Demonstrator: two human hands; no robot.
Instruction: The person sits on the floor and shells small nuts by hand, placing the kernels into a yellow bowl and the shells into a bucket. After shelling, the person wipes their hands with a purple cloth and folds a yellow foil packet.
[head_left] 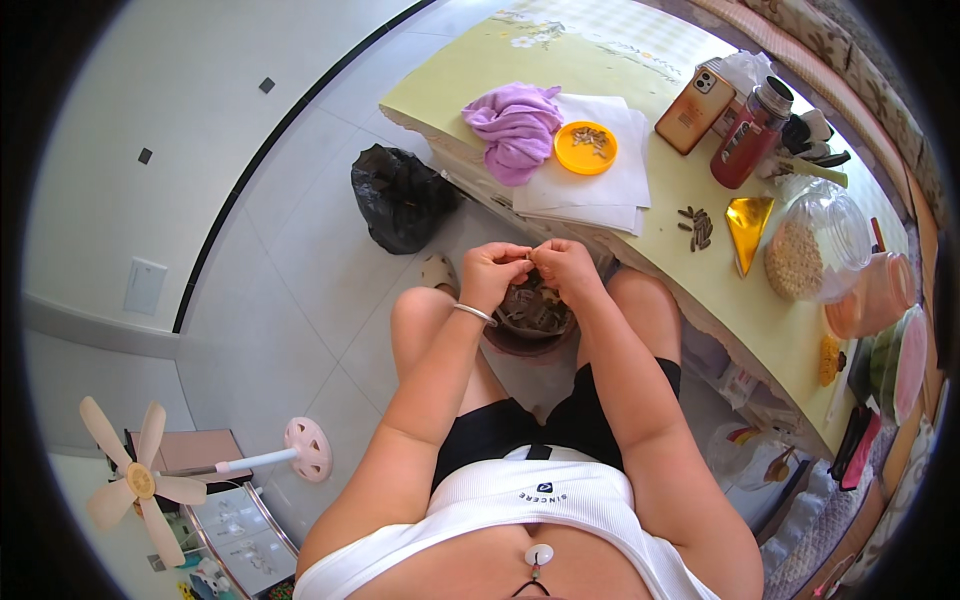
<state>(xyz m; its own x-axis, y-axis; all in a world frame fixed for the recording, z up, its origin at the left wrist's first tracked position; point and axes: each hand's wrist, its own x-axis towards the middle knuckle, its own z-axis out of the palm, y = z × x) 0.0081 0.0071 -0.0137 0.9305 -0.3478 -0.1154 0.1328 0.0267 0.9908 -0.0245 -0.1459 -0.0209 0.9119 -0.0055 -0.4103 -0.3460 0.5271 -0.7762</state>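
Observation:
My left hand [497, 272] and my right hand [565, 268] meet fingertip to fingertip in front of my knees. Both are closed in a pinch around something too small to make out. Directly below them, between my legs, stands a round bin [530, 345] with shell-like scraps inside. On the table ahead, a shallow yellow lid [568, 165] with small pale kernels rests on white paper [620, 190]. A small pile of dark, long seeds [697, 230] lies on the tabletop to the right of the paper.
A purple cloth [513, 130] lies left of the lid on the table [440, 90]. Rightward stand a phone [692, 110], a red bottle [745, 145], a gold triangular packet [747, 228] and a clear jar [815, 250]. A black bag [400, 200] sits on the floor, a fan [145, 480] lower left.

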